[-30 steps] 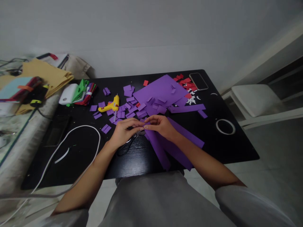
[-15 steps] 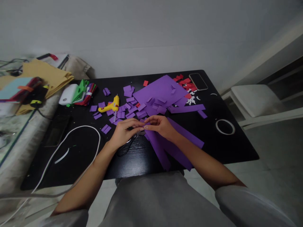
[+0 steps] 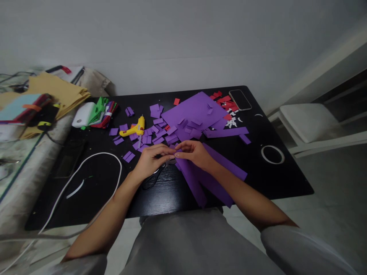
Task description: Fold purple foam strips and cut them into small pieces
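Note:
Both my hands meet at the upper end of a purple paper strip point(image 3: 191, 181) that slants down toward the table's front edge. My left hand point(image 3: 153, 158) is closed, thumb and fingers pinching the strip's end. On the other side, my right hand point(image 3: 195, 153) pinches the same end between thumb and fingers. Under my right forearm lies a wider purple sheet point(image 3: 226, 165). Scissors point(image 3: 153, 176) with dark handles lie beneath my left hand, partly hidden. Just beyond my hands are many small folded purple pieces point(image 3: 171, 138) and a yellow glue gun point(image 3: 138, 128).
A large purple sheet point(image 3: 197, 109), red scraps point(image 3: 226, 100) and a phone point(image 3: 240, 100) lie at the back right. A tape roll point(image 3: 272, 154) sits at right. A white cable point(image 3: 94, 154) loops across the left. Bundled coloured sheets point(image 3: 103, 112) lie at the back left of the black table point(image 3: 281, 179).
Almost nothing differs. My hands stay pinched at the strip's end, and the camera view has shifted very slightly.

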Demonstrator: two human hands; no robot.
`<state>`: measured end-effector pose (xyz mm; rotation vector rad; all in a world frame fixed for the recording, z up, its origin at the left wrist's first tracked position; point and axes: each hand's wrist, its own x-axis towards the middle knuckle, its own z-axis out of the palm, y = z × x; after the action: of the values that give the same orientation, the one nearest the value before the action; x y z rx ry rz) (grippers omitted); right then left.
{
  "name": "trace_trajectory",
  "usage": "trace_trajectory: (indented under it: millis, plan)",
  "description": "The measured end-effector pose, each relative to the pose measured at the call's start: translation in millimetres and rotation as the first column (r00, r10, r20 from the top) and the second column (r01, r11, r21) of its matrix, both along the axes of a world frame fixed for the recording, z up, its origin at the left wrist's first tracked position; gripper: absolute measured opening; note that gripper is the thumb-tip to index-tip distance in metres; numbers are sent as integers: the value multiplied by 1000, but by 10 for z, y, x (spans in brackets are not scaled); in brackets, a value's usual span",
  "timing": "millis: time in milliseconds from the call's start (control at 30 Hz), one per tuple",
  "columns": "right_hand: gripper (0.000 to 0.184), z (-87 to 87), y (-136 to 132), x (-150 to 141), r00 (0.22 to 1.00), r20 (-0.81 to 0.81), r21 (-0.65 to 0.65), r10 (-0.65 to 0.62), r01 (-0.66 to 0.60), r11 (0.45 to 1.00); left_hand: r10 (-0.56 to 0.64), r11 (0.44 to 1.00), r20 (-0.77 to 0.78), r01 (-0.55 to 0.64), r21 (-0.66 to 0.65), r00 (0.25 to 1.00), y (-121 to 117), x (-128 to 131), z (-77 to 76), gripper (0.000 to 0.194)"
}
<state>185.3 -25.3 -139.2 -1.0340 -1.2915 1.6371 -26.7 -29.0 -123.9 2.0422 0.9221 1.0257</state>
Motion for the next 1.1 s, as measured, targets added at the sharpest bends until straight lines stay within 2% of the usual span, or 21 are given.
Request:
trace_trajectory:
  millis: [1100]
  plan:
    - [32,-2,8,-6,1000,-21,-24,-2,2,1000,-16,1000,-18,16,-11,1000,4,-6,12,17]
